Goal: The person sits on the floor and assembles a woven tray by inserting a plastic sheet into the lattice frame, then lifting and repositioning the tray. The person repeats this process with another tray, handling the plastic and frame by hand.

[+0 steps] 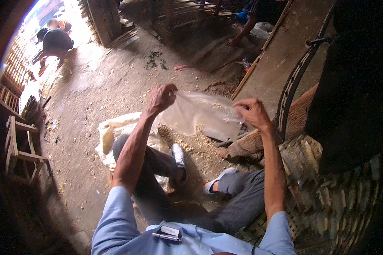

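Observation:
A clear plastic bag (204, 111) is stretched out in the air between my two hands, above the floor in front of my knees. My left hand (161, 97) is closed on its upper left corner. At the opposite side, my right hand (252, 112) pinches the bag's right edge with curled fingers. Small pale crumbs or chips (191, 142) lie on the floor beneath the bag. A whitish sack (119, 123) lies beside my left knee, partly hidden by my forearm.
A wooden stool frame (23, 151) stands at the left. Rough wood (253, 142) lies near my right hand, below a leaning board (281, 55). Stacked slats (327, 199) fill the lower right. A person (55, 42) crouches far left; another person's arm (244, 34) shows at the back.

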{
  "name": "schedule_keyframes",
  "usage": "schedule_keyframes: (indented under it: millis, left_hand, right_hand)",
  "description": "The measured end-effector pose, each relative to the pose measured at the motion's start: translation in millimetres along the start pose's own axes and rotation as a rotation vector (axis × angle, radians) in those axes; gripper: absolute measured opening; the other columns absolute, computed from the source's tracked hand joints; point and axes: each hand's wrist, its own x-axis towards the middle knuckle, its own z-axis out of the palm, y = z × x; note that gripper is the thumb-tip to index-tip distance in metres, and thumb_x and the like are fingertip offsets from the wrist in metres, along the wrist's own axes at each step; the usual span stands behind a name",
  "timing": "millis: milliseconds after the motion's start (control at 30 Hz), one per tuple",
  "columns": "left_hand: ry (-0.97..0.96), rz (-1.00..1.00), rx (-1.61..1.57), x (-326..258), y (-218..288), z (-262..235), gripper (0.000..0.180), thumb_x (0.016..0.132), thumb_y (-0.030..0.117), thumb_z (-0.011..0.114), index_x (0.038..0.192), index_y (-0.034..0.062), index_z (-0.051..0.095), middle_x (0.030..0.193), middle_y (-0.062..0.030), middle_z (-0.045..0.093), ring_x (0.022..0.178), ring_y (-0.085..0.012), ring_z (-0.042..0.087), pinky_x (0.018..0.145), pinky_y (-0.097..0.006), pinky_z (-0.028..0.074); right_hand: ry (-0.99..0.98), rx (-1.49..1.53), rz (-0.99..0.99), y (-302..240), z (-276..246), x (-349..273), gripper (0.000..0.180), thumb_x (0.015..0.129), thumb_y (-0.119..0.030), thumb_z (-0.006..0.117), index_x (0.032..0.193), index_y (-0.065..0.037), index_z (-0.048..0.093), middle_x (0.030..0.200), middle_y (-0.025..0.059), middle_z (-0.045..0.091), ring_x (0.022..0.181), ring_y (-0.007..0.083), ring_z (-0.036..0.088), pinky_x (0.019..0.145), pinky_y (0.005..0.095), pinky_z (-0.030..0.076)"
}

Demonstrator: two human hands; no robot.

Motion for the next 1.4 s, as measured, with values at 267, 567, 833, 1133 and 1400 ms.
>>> schedule_keyframes:
  millis: [267,567,833,1133,1400]
  left_hand:
    - [-0.003,-0.334,0.230,-5.8,-64.2,-59.8,0.019,0.079,0.019,0.072,0.095,0.0132,0.079,0.094,-0.0196,0.074,0.091,-0.0391,0.073,0.077,-0.049,0.058]
    - [0.172,-0.041,0.300,3.5,-34.7,-75.5,0.019,0.088,0.001,0.061,0.098,0.0054,0.077,0.099,-0.0140,0.076,0.088,-0.0321,0.074,0.080,-0.045,0.059]
    - [0.620,0.155,0.028,-3.3,2.2,-66.9,0.026,0.097,0.012,0.055,0.112,0.0110,0.076,0.112,-0.0152,0.075,0.105,-0.0330,0.070,0.097,-0.042,0.053]
    - [0.018,0.094,0.120,-20.0,-131.0,-38.4,0.017,0.088,0.020,0.065,0.089,0.0080,0.078,0.087,-0.0163,0.075,0.080,-0.0343,0.073,0.073,-0.045,0.058]
    - [0.231,-0.109,0.072,-6.8,-77.3,-67.8,0.016,0.091,0.008,0.063,0.101,0.0070,0.076,0.101,-0.0144,0.074,0.093,-0.0325,0.070,0.084,-0.043,0.056]
  right_hand:
    - [0.239,-0.070,0.083,-28.5,17.5,3.4,0.023,0.099,-0.010,0.062,0.120,-0.003,0.066,0.083,0.0114,0.073,0.077,0.0245,0.074,0.068,0.0388,0.057]
    - [0.354,-0.470,-0.455,-18.5,82.1,-38.3,0.014,0.097,-0.009,0.058,0.102,0.003,0.061,0.099,0.0262,0.068,0.092,0.0409,0.068,0.077,0.0481,0.055]
    - [0.493,-0.282,0.012,-8.4,54.7,-47.1,0.020,0.095,-0.008,0.057,0.110,0.001,0.068,0.092,0.0156,0.074,0.089,0.0372,0.070,0.081,0.0424,0.057]
    - [-0.060,-0.086,0.144,50.0,131.6,-76.4,0.012,0.089,-0.012,0.058,0.095,-0.004,0.064,0.080,0.0276,0.067,0.080,0.0505,0.067,0.069,0.0546,0.052]
    - [0.222,0.111,0.118,50.0,75.3,-57.4,0.015,0.094,-0.015,0.059,0.097,0.000,0.062,0.081,0.0161,0.064,0.078,0.0263,0.060,0.071,0.0433,0.049]
